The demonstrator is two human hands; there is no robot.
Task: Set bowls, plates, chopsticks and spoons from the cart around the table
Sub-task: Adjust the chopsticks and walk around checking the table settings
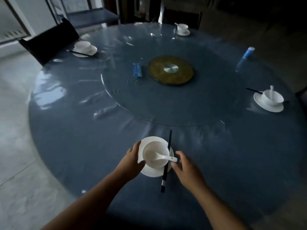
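White porcelain marks the place setting nearest the camera in the head view: a round white plate (150,171) lies on the blue-grey round tabletop (69,146), with a white bowl (155,154) on it, a white ceramic spoon (166,157) resting in the bowl with its handle out to the right, and a pair of black chopsticks (167,161) laid across the plate's right side, white-banded ends hanging over the near rim.

The left hand (132,159) cups the plate's left edge, thumb on the rim, a loose half-closed grip. The right hand (184,166) is spread just beside the spoon handle and chopsticks; whether it touches them I cannot tell, and it clasps nothing.

This looks like the final nudge on this setting. Next, probably straighten the chopsticks beside the plate, with a light touch, since they are balanced and could roll.

Three other white settings stand well apart: far left (84,48), far side (181,29), right (270,101). A clear glass turntable (132,103) with a brass hub (171,69) fills the middle, carrying a blue packet (137,69); a blue-white tube (245,57) lies farther right. A dark chair (48,45) stands at the left. Nothing blocks the hands. No cart shows clearly.
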